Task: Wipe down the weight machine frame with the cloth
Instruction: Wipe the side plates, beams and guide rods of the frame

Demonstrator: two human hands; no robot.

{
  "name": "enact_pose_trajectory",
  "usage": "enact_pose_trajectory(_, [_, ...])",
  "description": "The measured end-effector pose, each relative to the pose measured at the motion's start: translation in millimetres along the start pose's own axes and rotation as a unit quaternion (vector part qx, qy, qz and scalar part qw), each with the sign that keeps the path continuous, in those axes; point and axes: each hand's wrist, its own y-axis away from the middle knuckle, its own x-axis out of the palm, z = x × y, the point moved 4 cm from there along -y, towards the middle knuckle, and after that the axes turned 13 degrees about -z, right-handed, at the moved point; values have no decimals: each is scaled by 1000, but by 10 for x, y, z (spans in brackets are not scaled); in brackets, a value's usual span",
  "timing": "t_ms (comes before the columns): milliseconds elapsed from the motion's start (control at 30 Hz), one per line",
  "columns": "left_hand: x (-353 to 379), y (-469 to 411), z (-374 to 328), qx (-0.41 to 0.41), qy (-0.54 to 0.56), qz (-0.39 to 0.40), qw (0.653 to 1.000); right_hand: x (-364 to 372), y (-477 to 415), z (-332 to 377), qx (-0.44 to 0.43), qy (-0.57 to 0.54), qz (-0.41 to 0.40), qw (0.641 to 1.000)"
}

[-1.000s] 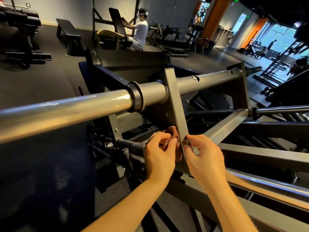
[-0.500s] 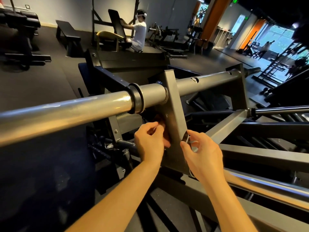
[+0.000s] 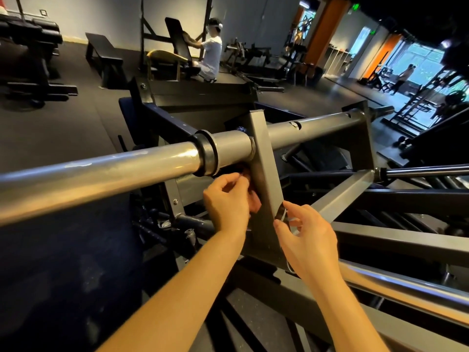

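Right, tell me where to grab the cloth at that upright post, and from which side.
Take the cloth by the bunched part left of the upright post, coming from the left and below: the horizontal bar blocks it from above, the post from the right. The left hand grips it there; the right hand pinches a dark strip.

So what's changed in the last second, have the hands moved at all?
The left hand, gripping the reddish cloth, slid up the left side of the grey upright post, from level with the right hand to just under the horizontal bar. The right hand stayed at the post's right edge, still pinching a small dark piece. Nothing was picked up or let go.
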Motion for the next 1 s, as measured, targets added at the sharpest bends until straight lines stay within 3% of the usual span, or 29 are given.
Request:
enact_pose_trajectory(67, [3, -50, 24, -35, 12, -11, 999, -2, 7, -3, 0, 0, 0, 1000])
enact_pose_trajectory(200, [-56, 268, -46, 108, -28, 61, 992, 16, -1, -9, -11, 9, -8, 1000])
enact_pose_trajectory(333, [1, -77, -55, -42, 12, -16, 999, -1, -27, 10, 0, 3, -5, 1000])
enact_pose_trajectory(533, [-44, 250, 12, 64, -32, 61, 996, 29, -53, -18, 4, -7, -3, 1000])
enact_pose_trajectory(667, [27, -137, -36, -73, 34, 0, 997, 23, -33, -29, 3, -9, 11, 1000])
enact_pose_trajectory(800, [-61, -233, 67, -93, 23, -50, 994, 55, -8, -26, -4, -6, 10, 1000])
enact_pose_trajectory(1000, [-214, 580, 160, -18, -36, 85, 996, 11, 30, 10, 10, -16, 13, 1000])
